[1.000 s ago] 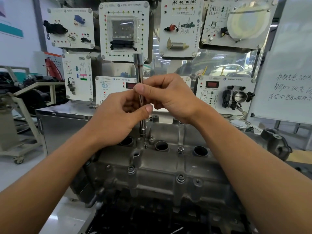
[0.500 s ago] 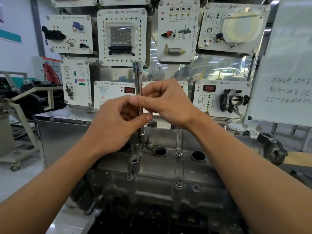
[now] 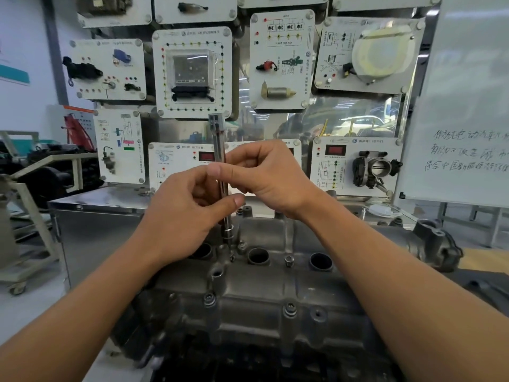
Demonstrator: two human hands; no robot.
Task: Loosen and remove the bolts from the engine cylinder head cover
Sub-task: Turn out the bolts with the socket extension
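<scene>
Left hand (image 3: 181, 213): pinches the driver (image 3: 217, 139) shaft low, thumb across, probably to spin it.
Right hand (image 3: 270, 177): pinches it higher, keeping it upright.
Driver tip: on the cover (image 3: 261, 288) at its 11 o'clock.
Bolts (image 3: 288, 261): seated at the tip's 3 and 6 o'clock.

The engine cover (image 3: 275, 293) fills the lower centre. On it, at mid-frame, a socket bar (image 3: 217, 139) stands upright between the left hand (image 3: 181, 216) and right hand (image 3: 272, 177). Display panels (image 3: 192, 73) hang behind, with a whiteboard (image 3: 462, 106) at upper right.
</scene>
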